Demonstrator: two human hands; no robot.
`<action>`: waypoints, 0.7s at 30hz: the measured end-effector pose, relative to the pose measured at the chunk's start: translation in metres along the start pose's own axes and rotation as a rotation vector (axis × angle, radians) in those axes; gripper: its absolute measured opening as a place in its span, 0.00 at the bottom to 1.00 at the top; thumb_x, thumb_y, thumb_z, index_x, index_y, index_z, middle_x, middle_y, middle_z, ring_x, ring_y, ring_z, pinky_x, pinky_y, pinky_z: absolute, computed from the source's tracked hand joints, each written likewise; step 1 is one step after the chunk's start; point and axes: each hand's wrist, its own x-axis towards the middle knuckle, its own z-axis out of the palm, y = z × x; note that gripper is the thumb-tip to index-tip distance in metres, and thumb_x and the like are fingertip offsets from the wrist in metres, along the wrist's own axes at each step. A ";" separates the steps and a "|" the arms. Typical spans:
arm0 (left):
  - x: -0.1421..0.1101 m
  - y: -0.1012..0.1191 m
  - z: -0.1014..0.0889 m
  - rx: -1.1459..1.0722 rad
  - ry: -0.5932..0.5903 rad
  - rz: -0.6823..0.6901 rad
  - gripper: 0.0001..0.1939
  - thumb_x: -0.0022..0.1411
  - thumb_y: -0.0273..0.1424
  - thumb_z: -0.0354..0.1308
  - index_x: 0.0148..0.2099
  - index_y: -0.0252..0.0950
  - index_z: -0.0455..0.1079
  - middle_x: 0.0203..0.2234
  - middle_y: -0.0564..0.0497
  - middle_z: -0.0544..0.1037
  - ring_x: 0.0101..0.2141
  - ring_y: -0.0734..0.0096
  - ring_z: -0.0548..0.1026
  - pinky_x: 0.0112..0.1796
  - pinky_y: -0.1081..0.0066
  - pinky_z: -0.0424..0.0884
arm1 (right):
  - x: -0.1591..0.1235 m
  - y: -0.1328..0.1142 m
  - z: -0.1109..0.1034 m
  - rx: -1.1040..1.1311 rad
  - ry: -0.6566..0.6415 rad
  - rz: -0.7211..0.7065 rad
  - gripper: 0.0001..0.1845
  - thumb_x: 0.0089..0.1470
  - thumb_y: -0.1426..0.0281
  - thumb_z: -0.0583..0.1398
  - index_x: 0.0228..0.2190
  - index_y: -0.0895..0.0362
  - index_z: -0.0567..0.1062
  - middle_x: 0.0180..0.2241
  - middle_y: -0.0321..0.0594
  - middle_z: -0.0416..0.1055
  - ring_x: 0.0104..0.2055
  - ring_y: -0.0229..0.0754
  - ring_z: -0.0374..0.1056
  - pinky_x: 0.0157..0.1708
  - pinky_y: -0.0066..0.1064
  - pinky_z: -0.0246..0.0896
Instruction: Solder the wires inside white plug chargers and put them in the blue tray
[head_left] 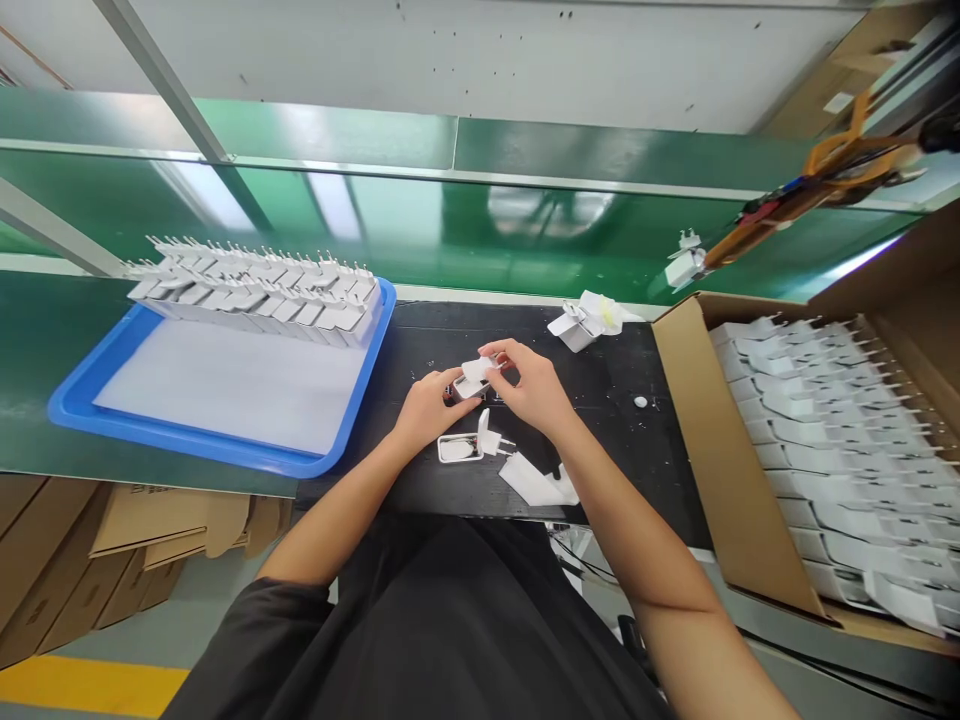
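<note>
Centrally, hands [431, 408] [532, 388] on adapter [472, 386], tray edge [387, 302] left, bare worktop [637, 455] right

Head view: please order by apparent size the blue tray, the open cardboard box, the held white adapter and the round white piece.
Open cardboard box, cut off at right
Blue tray
Held white adapter
Round white piece

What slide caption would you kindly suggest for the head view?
Left hand and right hand hold a white plug casing between a blue tray and an open cardboard box.
</note>
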 end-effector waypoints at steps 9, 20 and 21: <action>-0.002 0.005 0.000 -0.003 -0.011 -0.002 0.20 0.61 0.36 0.66 0.55 0.41 0.76 0.34 0.51 0.81 0.35 0.67 0.79 0.42 0.68 0.74 | -0.004 -0.013 0.009 -0.185 -0.054 -0.105 0.14 0.56 0.76 0.57 0.43 0.54 0.76 0.38 0.42 0.77 0.43 0.45 0.71 0.43 0.37 0.68; -0.004 0.007 -0.001 -0.001 -0.009 -0.022 0.20 0.60 0.36 0.66 0.55 0.41 0.76 0.36 0.52 0.81 0.34 0.68 0.79 0.42 0.69 0.74 | -0.007 -0.006 0.016 -0.303 0.026 -0.136 0.14 0.56 0.77 0.56 0.42 0.53 0.76 0.38 0.42 0.79 0.41 0.48 0.70 0.42 0.39 0.69; -0.004 0.007 -0.001 0.004 -0.007 -0.025 0.20 0.60 0.36 0.66 0.55 0.41 0.76 0.36 0.51 0.81 0.34 0.68 0.79 0.42 0.69 0.74 | -0.007 -0.005 0.016 -0.306 0.033 -0.136 0.14 0.56 0.77 0.56 0.42 0.53 0.76 0.37 0.42 0.79 0.41 0.47 0.70 0.42 0.39 0.69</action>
